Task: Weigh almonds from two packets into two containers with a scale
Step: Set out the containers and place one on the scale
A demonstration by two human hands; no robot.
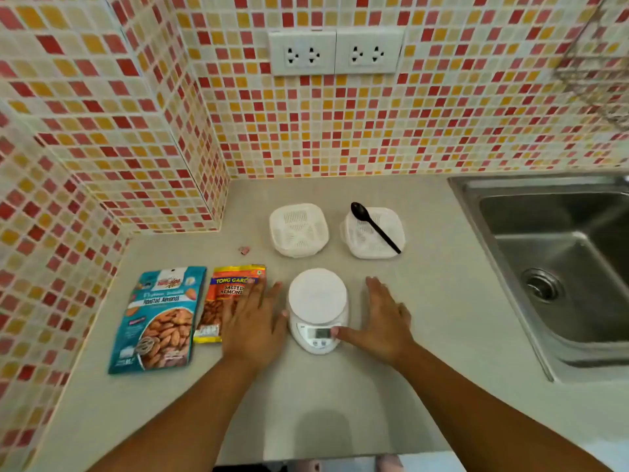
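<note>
Since the small white digital kitchen scale [318,310] sits at frame centre with its round platter bare, nothing looks weighed yet; its long axis runs top-to-bottom in frame, display end toward the bottom. Right hand [383,318] lies flat just right of it, fingers straight, thumb tip touching the display corner, gripping nothing. Left hand [254,321] lies flat just left of it, fingers straight, thumb near the scale's side, palm partly over the orange salted-almond packet [224,301]. The teal roasted-almond pouch [160,318] lies further left, beside the orange one, both long axes roughly vertical in frame. So left hand is nearer both packets. Above the scale: two white square plastic containers, the left container [299,229] bare, the right container [372,233] with a black plastic spoon [374,226] laid diagonally across it. My read: next step is a container onto the platter; either is a short forward reach, right hand nearer the spoon one. Grey countertop [340,403]; steel sink [561,267] at right edge.
</note>
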